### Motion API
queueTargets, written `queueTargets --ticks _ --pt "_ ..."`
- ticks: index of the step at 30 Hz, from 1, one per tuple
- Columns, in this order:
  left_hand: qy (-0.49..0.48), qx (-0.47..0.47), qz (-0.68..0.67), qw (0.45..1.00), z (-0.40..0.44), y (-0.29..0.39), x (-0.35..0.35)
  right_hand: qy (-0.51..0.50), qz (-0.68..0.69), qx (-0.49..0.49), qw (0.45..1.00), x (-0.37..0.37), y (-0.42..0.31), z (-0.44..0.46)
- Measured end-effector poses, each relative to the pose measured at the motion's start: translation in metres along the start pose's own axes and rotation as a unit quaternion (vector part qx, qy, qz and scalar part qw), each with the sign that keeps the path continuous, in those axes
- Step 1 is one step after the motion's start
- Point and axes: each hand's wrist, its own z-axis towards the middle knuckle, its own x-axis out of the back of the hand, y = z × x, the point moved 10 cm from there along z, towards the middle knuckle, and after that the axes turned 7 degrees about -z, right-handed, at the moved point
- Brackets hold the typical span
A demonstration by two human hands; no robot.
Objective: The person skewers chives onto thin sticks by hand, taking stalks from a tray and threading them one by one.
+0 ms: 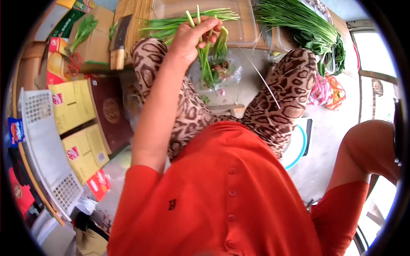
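Note:
In the head view my left hand (194,38) is raised over the gap between my knees. Its fingers are closed around several green stalks (205,64), pale ends pointing up and green ends hanging down. Behind it, long green stalks (166,26) lie across a clear plastic tray (250,25). Below the hand sits a clear plastic bag (232,70) with plant scraps in it. A thin pale strand (260,77) slants from near the hand towards my right knee. My right arm bends upward at the right edge; its hand is out of frame.
A cleaver (121,38) and red-handled scissors (74,64) lie at the upper left. A large bunch of long thin greens (299,19) rests at the upper right. Yellow boxes (72,104) and a white plastic rack (42,123) stand left. A blue-rimmed basin (302,145) sits right.

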Motion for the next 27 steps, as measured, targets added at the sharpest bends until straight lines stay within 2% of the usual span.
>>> queueTargets --ticks 4,10,13,15,17,20,27 --pt "-0.006 0.02 0.024 1.0 -0.003 0.001 -0.002 -0.043 -0.023 -0.004 0.999 0.002 -0.002 0.001" --pt "0.049 0.035 0.033 0.998 -0.003 -0.001 0.0 -0.057 -0.068 -0.003 0.996 0.0 -0.007 0.001" --pt "0.011 0.023 0.021 0.999 -0.002 0.001 -0.005 -0.058 -0.068 -0.015 0.996 -0.007 0.0 0.005" --pt "0.019 0.031 0.052 0.998 -0.004 -0.004 -0.002 -0.052 -0.042 -0.027 0.997 -0.016 0.013 0.006" --pt "-0.031 -0.022 0.011 0.999 0.005 -0.002 -0.006 -0.051 -0.029 -0.047 0.997 -0.029 0.029 0.009" --pt "-0.011 0.008 -0.001 1.0 0.003 -0.007 -0.003 -0.071 -0.046 -0.054 0.995 -0.057 0.037 0.01" --pt "0.008 0.03 0.02 0.999 -0.001 -0.006 -0.004 -0.131 -0.09 -0.136 0.978 -0.155 0.117 -0.005"
